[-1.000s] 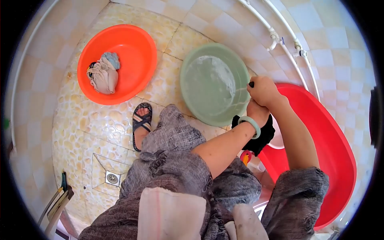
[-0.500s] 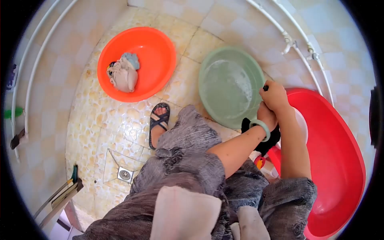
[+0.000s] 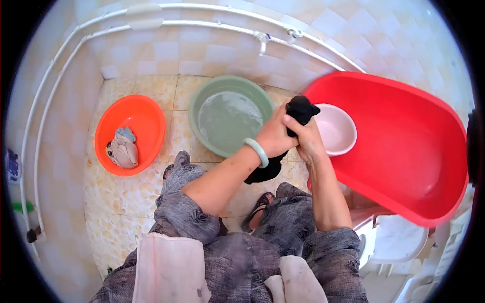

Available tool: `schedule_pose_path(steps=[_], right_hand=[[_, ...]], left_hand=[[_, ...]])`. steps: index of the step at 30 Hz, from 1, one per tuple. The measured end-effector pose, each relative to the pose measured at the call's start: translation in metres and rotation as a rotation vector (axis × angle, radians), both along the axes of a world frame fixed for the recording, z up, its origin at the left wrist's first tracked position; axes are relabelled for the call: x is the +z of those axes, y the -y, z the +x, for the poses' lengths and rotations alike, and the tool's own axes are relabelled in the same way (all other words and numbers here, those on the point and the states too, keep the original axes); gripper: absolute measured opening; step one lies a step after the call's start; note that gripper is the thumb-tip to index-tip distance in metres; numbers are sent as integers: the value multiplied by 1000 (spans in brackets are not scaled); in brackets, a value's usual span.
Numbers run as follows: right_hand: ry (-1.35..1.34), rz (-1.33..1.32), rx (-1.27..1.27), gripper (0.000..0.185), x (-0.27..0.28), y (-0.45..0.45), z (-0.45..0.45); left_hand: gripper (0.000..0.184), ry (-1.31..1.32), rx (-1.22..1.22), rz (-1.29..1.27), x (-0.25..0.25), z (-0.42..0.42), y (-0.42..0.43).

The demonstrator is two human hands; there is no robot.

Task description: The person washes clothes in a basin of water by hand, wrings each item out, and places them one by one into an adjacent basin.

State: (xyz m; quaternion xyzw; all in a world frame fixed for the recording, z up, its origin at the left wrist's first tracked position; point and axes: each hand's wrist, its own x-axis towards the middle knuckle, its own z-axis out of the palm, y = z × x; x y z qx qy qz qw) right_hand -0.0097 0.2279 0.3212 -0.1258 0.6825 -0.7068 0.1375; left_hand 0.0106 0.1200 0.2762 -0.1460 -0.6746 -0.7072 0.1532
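Observation:
A bunched black cloth (image 3: 301, 110) is gripped between my two hands, its top sticking out above them and another part hanging below near the floor. My left hand (image 3: 275, 133), with a pale green bangle on its wrist, is closed around the cloth. Pressed against it, my right hand (image 3: 306, 136) is also closed on the cloth. Just left of my hands stands a green basin (image 3: 197, 108) holding cloudy water with some foam. A small pale pink basin (image 3: 335, 130) is just to their right.
An orange basin (image 3: 154, 116) with bunched beige and blue-grey cloths (image 3: 123, 149) sits on the left floor. On the right lies a large red tub (image 3: 399, 146). White pipes with a tap (image 3: 262, 44) run along the wall. A white toilet (image 3: 399, 240) stands at lower right.
The view has turned and shifted. The black cloth has been raised, so its bunched top now shows above my hands. The pink basin and second sandal show more fully.

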Motion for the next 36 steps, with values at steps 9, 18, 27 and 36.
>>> schedule_pose_path(steps=[9,18,27,36], right_hand=[[4,-374,-184,40,-9,-41,50],[-662,98,306,72,67,6,95],[-877,116,758,51,6,65,222],[-390,-446,190,51,29,-16,204]], left_hand=[[87,238,-240,54,16,66,-9],[72,791,80,841,16,191,34],[70,760,-393,1125,-67,202,59],[56,274,-307,1197,16,179,60]])
